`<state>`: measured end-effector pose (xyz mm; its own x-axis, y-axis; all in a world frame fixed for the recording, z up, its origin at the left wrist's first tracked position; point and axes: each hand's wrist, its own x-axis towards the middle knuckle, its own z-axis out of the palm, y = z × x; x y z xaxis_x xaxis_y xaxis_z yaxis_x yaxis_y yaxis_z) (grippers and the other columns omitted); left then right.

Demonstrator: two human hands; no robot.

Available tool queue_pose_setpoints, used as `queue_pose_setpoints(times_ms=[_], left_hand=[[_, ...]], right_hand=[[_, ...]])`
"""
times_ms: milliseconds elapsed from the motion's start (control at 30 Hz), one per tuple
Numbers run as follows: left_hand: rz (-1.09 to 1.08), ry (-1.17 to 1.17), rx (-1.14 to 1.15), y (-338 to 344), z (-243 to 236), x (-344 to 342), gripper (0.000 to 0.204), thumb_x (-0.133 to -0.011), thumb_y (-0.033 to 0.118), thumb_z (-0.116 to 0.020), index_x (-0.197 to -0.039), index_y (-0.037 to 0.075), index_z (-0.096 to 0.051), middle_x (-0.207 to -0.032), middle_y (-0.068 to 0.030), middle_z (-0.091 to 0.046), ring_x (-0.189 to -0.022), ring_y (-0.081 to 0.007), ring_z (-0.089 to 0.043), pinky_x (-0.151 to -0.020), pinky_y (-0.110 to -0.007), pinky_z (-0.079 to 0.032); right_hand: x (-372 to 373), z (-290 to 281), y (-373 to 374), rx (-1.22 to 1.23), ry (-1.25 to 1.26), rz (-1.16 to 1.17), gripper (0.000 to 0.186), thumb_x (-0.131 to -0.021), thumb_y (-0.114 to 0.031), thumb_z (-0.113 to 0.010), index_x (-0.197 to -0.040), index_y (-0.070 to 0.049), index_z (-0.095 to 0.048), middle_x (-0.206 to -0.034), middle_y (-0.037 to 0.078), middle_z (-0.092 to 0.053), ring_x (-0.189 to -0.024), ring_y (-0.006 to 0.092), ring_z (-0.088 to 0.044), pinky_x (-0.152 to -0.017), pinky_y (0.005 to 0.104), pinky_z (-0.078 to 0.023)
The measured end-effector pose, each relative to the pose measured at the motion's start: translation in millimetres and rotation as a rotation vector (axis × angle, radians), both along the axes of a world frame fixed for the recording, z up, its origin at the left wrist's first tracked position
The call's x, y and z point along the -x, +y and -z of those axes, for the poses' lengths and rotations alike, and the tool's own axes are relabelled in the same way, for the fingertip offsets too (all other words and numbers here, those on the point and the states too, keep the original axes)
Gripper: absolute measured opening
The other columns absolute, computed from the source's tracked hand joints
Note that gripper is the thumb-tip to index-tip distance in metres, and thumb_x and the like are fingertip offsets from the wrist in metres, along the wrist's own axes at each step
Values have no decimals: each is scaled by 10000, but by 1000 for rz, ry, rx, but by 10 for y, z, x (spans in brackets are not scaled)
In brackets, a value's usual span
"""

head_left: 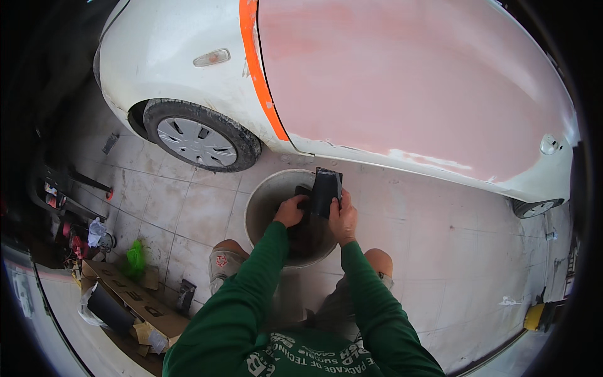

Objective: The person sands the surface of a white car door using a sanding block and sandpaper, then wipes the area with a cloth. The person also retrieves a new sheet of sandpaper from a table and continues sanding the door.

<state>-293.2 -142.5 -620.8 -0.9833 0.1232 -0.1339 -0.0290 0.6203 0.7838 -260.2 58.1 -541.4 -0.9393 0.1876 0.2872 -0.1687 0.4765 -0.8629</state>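
Over a round grey bucket (249, 220) between my knees, both my hands are closed. My right hand (343, 218) grips a black rectangular sanding block (326, 188), tilted above the right side of the bucket's mouth. What seems to be black sandpaper covers it. My left hand (290, 212) reaches over the left side of the opening, its fingers curled around a dark piece (304, 193) whose kind I cannot make out. The bucket's inside is dark, so its contents are hard to tell. Beyond it stands a white car with a sanded, pinkish door (402, 81).
Orange masking tape (259, 69) runs along the door's front edge, beside the front wheel (198, 141). At the lower left sit a cardboard box (135, 301) with scraps and a green plastic bag (135, 259). A yellow-and-black object (535, 317) stands at the far right on the dusty tiles.
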Motion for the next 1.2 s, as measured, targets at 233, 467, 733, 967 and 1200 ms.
queue_pose_setpoints(times_ms=[233, 467, 733, 967, 1200], left_hand=[[-344, 50, -950, -482, -1365, -687, 873, -791, -46, -466, -1636, 141, -354, -1502, -121, -555, -1262, -212, -605, -1034, -285, -475], [-317, 303, -448, -10, -1275, -658, 696, -945, 289, -721, -1496, -64, -485, -1227, -160, -553, -1257, -275, -528, -1078, -340, -425], [-355, 275, -440, -86, -1279, -732, 698, -947, 361, -740, -1477, -40, -526, -1236, -197, -570, -1139, -314, -609, -988, -372, -496], [-327, 210, -716, -109, -1205, -762, 550, -1032, 324, -644, -1456, -17, -568, -1345, -157, -581, -1233, -258, -584, -1052, -352, -461], [-197, -63, -1343, -498, -1177, -902, 467, -1024, 294, -667, -1356, -33, -646, -1415, -123, -590, -1244, -186, -591, -1052, -330, -483]], right_hand=[[-87, -135, -118, 118, -221, -125, 420, -994, -69, -602, -1408, -1, -580, -944, 63, -705, -779, 79, -603, -716, 271, -517], [-315, -525, -565, 611, -245, -345, 378, -1004, -17, -540, -1376, 20, -604, -973, 21, -703, -833, 49, -599, -755, 230, -500], [-434, -801, -638, 342, -235, -346, 405, -984, -10, -554, -1385, -8, -612, -946, 33, -707, -818, 58, -592, -745, 242, -509], [-449, -872, -693, 158, -158, -481, 561, -944, -137, -681, -1486, -59, -560, -1280, 278, -661, -1116, 271, -683, -940, 352, -530], [-440, -935, -850, 209, -164, -655, 494, -955, -197, -723, -1412, -32, -632, -1543, 276, -477, -1279, 330, -591, -1044, 383, -485]])
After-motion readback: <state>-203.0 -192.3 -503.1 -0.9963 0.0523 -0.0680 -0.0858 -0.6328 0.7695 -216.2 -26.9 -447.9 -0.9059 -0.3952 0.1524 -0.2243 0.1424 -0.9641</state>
